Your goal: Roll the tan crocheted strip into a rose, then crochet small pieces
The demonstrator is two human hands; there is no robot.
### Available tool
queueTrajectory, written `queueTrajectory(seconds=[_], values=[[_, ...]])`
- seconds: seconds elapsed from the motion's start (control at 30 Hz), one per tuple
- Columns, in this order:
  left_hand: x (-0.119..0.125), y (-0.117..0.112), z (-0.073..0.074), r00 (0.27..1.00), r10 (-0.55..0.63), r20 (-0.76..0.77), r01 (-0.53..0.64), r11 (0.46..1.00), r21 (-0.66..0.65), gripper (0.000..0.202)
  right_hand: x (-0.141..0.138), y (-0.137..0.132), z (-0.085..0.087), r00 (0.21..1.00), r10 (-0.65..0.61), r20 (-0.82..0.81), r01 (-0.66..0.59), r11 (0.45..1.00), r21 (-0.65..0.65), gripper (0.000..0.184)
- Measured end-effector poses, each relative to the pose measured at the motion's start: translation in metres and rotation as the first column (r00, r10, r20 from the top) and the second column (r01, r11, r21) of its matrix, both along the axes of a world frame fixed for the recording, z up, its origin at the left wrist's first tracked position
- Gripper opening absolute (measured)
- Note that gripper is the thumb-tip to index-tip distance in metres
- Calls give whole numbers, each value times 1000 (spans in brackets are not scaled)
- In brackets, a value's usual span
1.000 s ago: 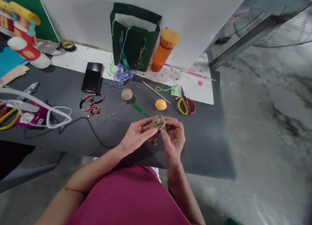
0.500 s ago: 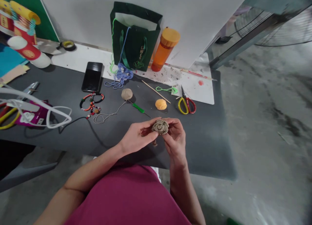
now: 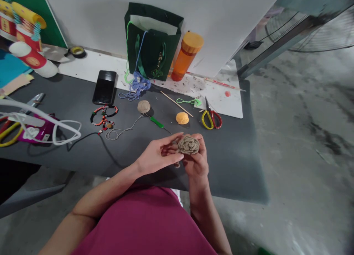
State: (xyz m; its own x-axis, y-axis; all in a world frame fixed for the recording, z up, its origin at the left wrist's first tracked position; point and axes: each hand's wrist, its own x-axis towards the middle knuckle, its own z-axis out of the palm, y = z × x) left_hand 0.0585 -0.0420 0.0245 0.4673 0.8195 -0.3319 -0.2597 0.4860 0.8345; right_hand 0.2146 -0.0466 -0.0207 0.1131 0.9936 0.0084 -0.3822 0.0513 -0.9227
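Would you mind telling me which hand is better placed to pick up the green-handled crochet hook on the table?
Probably the left hand: it lies nearer the green-handled crochet hook, with its fingers extended, while the right hand is farther away and cradles the twine flower.

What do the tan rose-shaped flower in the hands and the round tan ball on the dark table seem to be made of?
The rose-shaped flower seems crocheted from jute-like twine: matte, fibrous, with visible stitches. The round ball looks like the same twine, wound, since a thin strand runs from it.
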Motion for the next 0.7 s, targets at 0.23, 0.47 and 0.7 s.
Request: queueTrajectory(seconds=[0.23, 0.47, 0.7], values=[[10, -4, -6, 941, 252, -226, -173, 933, 316, 39, -3, 5, -9, 991, -135, -19, 135, 990, -28, 36], [14, 5, -13, 966, 224, -127, -219, 974, 58, 27, -13, 5, -9, 962, -252, 102, 249, 968, 39, 34], [14, 6, -13, 974, 212, 85, -199, 971, -134, 33, -17, 3, -6, 911, -322, 257, 250, 928, 275, 28]])
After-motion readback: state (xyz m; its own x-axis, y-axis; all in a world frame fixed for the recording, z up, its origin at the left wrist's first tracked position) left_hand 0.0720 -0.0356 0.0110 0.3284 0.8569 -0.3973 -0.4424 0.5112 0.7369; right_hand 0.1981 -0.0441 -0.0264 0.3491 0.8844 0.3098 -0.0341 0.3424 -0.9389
